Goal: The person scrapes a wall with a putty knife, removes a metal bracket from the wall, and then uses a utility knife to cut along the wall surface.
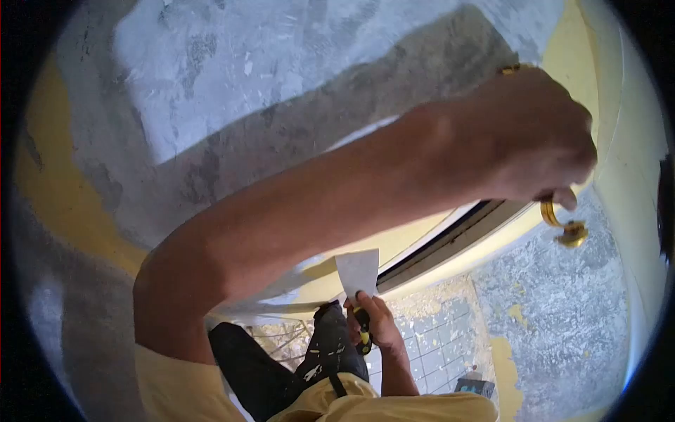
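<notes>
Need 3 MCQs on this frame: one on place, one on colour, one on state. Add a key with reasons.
1. Where is the scraper relative to the raised forearm?
A. below it
B. above it
C. lying on the floor

2. What colour is the door handle gripped by the left hand?
A. black
B. brass-gold
C. red

3. What state is the right hand in?
A. open and empty
B. flat against the wall
C. closed around the scraper's grip

Key:
1 A: the pale blade shows beneath the arm.
2 B: the metal sticking out under the fist is golden.
3 C: the fingers wrap the yellow-and-black grip.
</notes>
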A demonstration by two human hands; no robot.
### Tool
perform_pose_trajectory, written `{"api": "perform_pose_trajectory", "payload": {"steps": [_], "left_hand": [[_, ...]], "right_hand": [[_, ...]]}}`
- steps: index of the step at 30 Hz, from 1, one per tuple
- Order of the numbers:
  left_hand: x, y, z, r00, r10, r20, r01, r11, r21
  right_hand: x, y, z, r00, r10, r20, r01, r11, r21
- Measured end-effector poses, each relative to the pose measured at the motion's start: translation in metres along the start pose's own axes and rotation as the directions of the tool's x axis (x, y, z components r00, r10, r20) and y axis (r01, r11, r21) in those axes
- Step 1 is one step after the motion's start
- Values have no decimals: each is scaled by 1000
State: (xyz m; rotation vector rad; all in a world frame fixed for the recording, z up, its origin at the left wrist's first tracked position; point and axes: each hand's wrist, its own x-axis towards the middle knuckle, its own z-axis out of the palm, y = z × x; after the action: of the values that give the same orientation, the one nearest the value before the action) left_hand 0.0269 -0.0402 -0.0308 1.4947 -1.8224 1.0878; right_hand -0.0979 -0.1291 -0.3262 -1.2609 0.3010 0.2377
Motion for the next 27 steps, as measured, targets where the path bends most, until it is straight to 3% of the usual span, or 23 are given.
{"api": "perform_pose_trajectory", "payload": {"steps": [7,13,16,18,20,21,22,23,24,25,26,27], "left_hand": [[4,-4,18,984,55,-169,-46,997,57],[12,11,19,967,-186,-173,203,975,85],[-5,13,27,965,-143,-219,179,972,156],[-17,14,35,755,-88,-650,177,982,71],[-55,24,28,824,-205,-529,195,978,-74],[-78,37,26,798,-268,-539,228,963,-141],[-107,61,19,773,-478,-417,373,874,-310],[-135,74,20,739,-597,-312,477,791,-384],[-165,88,35,686,-688,-239,545,703,-457],[-183,108,46,589,-805,-61,590,481,-649],[-200,119,51,579,-805,132,646,353,-677],[-217,142,64,446,-833,326,520,-55,-852]], "right_hand": [[4,-9,0,1000,10,17,-10,1000,17],[0,-10,-1,1000,-8,18,8,1000,-14],[-3,-6,4,994,-105,12,106,994,-34],[-9,-4,6,943,-333,-21,332,928,169],[-6,-4,-4,899,-431,77,415,895,163],[-5,-1,-8,870,-481,107,468,874,130],[-14,-9,7,868,-492,-66,495,867,50],[-20,-17,22,830,-505,-235,513,858,-32],[-14,-8,10,843,-523,-125,492,844,-213],[-25,-26,21,915,-403,31,403,904,-144],[-26,-31,28,938,-336,82,343,934,-104],[-25,-29,38,956,-260,135,271,960,-66]]}}
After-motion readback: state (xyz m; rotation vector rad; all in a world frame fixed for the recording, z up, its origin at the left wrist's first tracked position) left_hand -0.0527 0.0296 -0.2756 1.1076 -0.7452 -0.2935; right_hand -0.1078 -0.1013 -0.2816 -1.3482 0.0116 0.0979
